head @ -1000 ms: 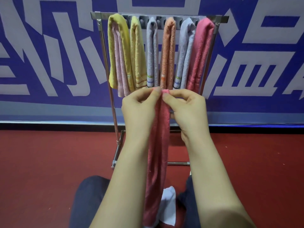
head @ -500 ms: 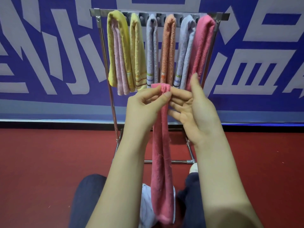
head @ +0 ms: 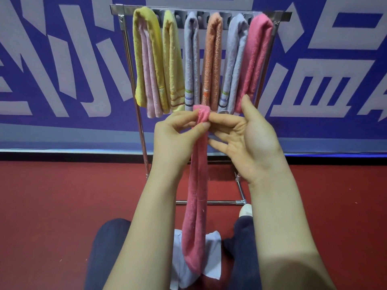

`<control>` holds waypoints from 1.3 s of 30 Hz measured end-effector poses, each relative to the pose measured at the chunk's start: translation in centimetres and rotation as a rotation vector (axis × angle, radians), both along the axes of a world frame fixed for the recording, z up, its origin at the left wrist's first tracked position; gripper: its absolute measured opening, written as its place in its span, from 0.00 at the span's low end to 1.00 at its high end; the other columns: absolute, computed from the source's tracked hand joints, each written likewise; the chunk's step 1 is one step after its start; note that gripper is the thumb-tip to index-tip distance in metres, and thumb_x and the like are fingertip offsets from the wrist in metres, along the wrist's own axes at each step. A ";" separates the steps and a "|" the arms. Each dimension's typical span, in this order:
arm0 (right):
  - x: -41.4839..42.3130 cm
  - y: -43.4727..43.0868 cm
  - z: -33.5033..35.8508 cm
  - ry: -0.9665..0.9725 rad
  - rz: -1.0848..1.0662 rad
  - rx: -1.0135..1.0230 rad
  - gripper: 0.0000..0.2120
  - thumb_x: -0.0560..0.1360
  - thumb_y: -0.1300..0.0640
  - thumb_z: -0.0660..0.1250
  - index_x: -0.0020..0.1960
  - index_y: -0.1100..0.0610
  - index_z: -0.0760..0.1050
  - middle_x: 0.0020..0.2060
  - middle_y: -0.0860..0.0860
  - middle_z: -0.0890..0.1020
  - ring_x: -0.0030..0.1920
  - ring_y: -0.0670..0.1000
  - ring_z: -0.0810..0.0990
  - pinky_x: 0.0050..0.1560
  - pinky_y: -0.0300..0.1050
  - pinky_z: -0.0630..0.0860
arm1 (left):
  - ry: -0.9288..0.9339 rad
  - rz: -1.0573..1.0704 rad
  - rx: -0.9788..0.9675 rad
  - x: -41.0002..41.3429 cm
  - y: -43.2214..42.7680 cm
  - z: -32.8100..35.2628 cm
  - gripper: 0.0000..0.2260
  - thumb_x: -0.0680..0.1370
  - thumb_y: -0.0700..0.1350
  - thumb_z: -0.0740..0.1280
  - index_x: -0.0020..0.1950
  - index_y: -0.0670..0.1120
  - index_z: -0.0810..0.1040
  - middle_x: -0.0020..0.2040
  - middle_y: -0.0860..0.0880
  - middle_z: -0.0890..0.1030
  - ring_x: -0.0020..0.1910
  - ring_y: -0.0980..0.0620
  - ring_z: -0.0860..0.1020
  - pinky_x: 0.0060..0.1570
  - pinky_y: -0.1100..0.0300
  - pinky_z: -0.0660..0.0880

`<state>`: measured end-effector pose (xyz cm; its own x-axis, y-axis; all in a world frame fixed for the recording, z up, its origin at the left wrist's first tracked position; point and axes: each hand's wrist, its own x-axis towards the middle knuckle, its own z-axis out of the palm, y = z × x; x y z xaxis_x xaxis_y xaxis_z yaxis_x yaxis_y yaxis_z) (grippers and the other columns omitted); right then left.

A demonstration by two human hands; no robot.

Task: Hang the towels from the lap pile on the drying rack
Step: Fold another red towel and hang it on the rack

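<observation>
so the left hand (head: 176, 135) is pinching the folded top of the pink towel (head: 196, 206) between thumb and fingertips, which I'd guess is so it hangs doubled and straight, ready to drop over a bar; its bottom end dangles down to the lap, over a pale towel (head: 213, 258) lying there between the knees; the right hand (head: 251, 143) is palm toward the camera, fingers loosely spread, with just the tips touching the fold, steadying more than gripping; the drying rack (head: 280, 16) stands just beyond the hands on the red floor (head: 52, 206); the snag, as far as I can judge, is room; six hung towels (head: 212, 59) fill the top row side by side, and the yellow one (head: 146, 38) on the left end already has a pale pink one tucked inside it; I can't spot a free bar from here
</observation>
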<state>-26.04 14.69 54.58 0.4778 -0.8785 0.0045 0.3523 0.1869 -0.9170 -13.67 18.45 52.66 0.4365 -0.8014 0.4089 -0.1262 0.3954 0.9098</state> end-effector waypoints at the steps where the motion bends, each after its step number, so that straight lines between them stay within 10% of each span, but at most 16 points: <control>1: 0.0 0.1 0.1 0.020 -0.013 -0.016 0.34 0.81 0.39 0.48 0.60 0.66 0.78 0.57 0.58 0.82 0.64 0.53 0.77 0.68 0.57 0.69 | 0.003 -0.001 0.001 0.0 0.0 0.0 0.13 0.73 0.34 0.71 0.57 0.41 0.83 0.53 0.44 0.84 0.53 0.48 0.82 0.58 0.50 0.78; 7: 0.7 0.3 -0.2 0.160 -0.267 -0.146 0.03 0.74 0.61 0.68 0.46 0.59 0.81 0.42 0.54 0.83 0.46 0.49 0.82 0.47 0.41 0.77 | 0.110 -0.072 -0.030 0.0 0.3 0.2 0.10 0.77 0.35 0.66 0.52 0.45 0.84 0.52 0.40 0.84 0.56 0.43 0.81 0.61 0.47 0.76; 15: 0.7 -1.6 -2.1 -0.008 -0.038 -0.100 0.21 0.71 0.64 0.71 0.63 0.63 0.75 0.55 0.60 0.81 0.54 0.56 0.80 0.61 0.53 0.73 | 0.247 -0.229 -0.007 1.0 0.6 0.8 0.09 0.76 0.31 0.64 0.51 0.40 0.82 0.44 0.45 0.84 0.45 0.51 0.81 0.53 0.58 0.79; 22: 0.4 -1.7 -1.8 -0.089 0.025 -0.126 0.14 0.65 0.63 0.71 0.51 0.60 0.81 0.43 0.54 0.85 0.46 0.53 0.83 0.55 0.48 0.78 | 0.227 -0.248 -0.006 1.9 0.9 1.2 0.10 0.75 0.31 0.65 0.51 0.40 0.82 0.47 0.44 0.84 0.49 0.51 0.82 0.53 0.59 0.78; 31: 0.6 0.4 0.8 0.073 -0.320 -0.817 0.12 0.72 0.70 0.70 0.48 0.54 0.82 0.35 0.39 0.84 0.42 0.37 0.81 0.48 0.35 0.76 | 0.218 -0.243 -0.071 1.4 0.3 0.5 0.09 0.78 0.36 0.65 0.55 0.47 0.80 0.47 0.51 0.84 0.47 0.54 0.80 0.47 0.62 0.78; 39: 1.7 -1.2 -1.5 0.185 -0.193 -0.323 0.08 0.69 0.69 0.72 0.44 0.58 0.82 0.33 0.48 0.83 0.35 0.46 0.81 0.41 0.41 0.79 | 0.287 -0.188 -0.032 3.0 -0.2 -0.6 0.08 0.78 0.34 0.64 0.51 0.44 0.81 0.47 0.48 0.83 0.51 0.53 0.80 0.55 0.60 0.76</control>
